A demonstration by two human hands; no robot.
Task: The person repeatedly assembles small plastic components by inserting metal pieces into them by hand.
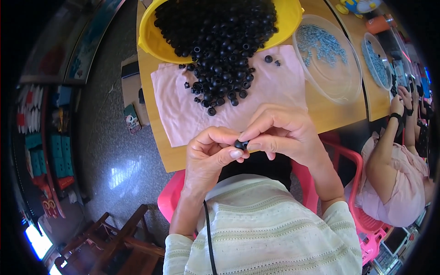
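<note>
Pinching small black part [239, 144] with nearly closed left hand [206, 151] and right hand [291, 130], near bench [332, 114] edge, with bare pink cloth [272, 85] just ahead.

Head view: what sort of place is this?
Probably a small, informal workroom: black parts lie heaped from a yellow basin onto a pink cloth, a clear tub holds small blue pieces, and another person sits nearby.
</note>
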